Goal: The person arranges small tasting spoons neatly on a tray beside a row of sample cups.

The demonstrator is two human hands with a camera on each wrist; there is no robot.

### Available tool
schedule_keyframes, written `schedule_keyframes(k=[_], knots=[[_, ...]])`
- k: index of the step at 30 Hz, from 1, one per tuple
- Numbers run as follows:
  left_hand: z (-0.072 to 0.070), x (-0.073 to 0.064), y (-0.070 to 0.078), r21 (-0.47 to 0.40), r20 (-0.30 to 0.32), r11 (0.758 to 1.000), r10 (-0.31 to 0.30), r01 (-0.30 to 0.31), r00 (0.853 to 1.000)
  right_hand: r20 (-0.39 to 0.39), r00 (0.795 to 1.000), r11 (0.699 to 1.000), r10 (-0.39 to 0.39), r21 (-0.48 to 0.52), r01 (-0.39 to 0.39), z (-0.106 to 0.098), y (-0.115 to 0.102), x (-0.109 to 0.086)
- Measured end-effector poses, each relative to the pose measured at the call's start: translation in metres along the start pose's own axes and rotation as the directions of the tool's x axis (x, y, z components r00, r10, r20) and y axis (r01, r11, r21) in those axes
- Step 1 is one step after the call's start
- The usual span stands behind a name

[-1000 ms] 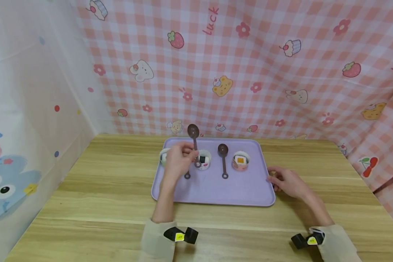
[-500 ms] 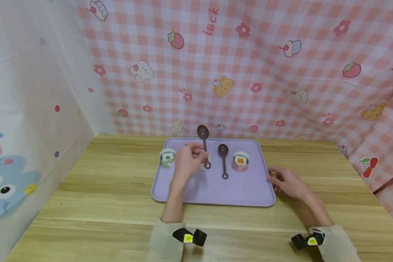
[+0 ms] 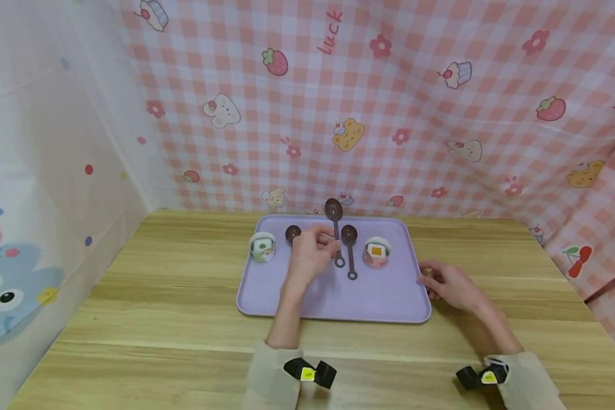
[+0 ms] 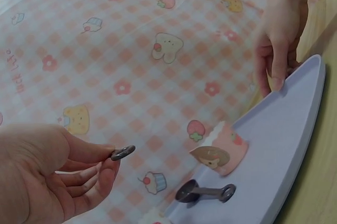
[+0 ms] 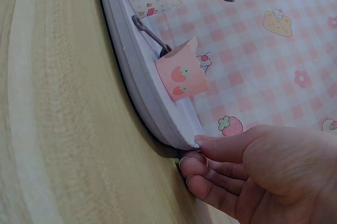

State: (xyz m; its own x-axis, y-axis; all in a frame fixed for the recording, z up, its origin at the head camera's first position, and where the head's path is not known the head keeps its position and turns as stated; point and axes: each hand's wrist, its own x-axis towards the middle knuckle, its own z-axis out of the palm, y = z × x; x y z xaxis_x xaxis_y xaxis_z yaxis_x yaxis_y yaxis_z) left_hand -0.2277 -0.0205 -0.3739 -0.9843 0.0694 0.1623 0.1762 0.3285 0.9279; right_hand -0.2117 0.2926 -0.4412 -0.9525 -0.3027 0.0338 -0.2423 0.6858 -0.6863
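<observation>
My left hand pinches a dark brown spoon by its handle, bowl end up, over the middle of the lilac tray. In the left wrist view, the ring end of that spoon pokes out between thumb and fingers. Another brown spoon lies on the tray just right of the held one. A further spoon lies left, its handle hidden behind the left hand. At the tray's right edge, my right hand grips the rim, thumb on top and fingers underneath.
A green paper cup holding a white block stands at the tray's left. To the right is a pink cup with a white-and-orange piece. A patterned middle cup is hidden in the head view. Behind the wooden table hangs a checked cloth.
My left hand has moved right with the spoon, uncovering the green cup and the left spoon's bowl while covering the middle cup. The right hand and tray stay put.
</observation>
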Motion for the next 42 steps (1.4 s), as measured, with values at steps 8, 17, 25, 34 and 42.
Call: schedule_keyframes(k=[8, 17, 25, 34, 42], knots=[[0.015, 0.001, 0.001, -0.047, 0.021, 0.999, 0.001, 0.000, 1.000, 0.006, 1.000, 1.000, 0.000, -0.001, 0.000, 0.000, 0.000, 0.000], [0.034, 0.000, 0.003, -0.097, 0.068, 0.995, -0.005, 0.012, 0.998, 0.005, 1.000, 1.000, 0.000, -0.011, 0.000, -0.001, 0.001, 0.001], [0.048, -0.001, 0.001, -0.055, 0.069, 0.998, -0.012, 0.016, 0.998, 0.002, 1.000, 1.000, 0.002, -0.013, -0.002, -0.002, 0.000, 0.000], [0.067, 0.000, -0.003, -0.067, 0.058, 0.998, 0.007, -0.003, 0.998, 0.003, 1.000, 1.000, 0.016, -0.018, -0.016, -0.002, 0.002, 0.001], [0.082, -0.002, -0.006, -0.128, 0.035, 0.992, -0.005, 0.010, 0.999, 0.003, 1.000, 1.000, 0.012, -0.022, -0.012, -0.002, 0.001, 0.001]])
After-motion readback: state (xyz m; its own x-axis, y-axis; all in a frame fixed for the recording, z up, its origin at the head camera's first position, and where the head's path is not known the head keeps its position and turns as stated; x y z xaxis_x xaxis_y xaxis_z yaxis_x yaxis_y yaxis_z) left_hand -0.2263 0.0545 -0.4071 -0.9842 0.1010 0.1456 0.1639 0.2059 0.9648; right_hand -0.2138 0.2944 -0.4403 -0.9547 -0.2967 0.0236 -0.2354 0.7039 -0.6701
